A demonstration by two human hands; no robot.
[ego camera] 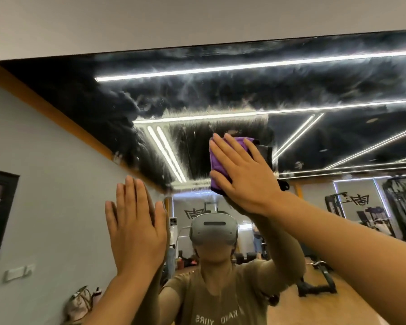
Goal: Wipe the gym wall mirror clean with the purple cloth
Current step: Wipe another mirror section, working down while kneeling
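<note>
Streaked with white smears, the gym wall mirror [220, 95] fills the view. High on the glass the right hand [242, 174] presses the purple cloth [217, 160] flat, fingers straight (palm over it); the left hand [136, 228] lies flat and spread, lower left.

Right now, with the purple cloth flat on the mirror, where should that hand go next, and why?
Probably upward: the right hand presses the purple cloth flat on the mirror, and a band of white smears lies just above it, while the glass to its right looks clearer.
</note>
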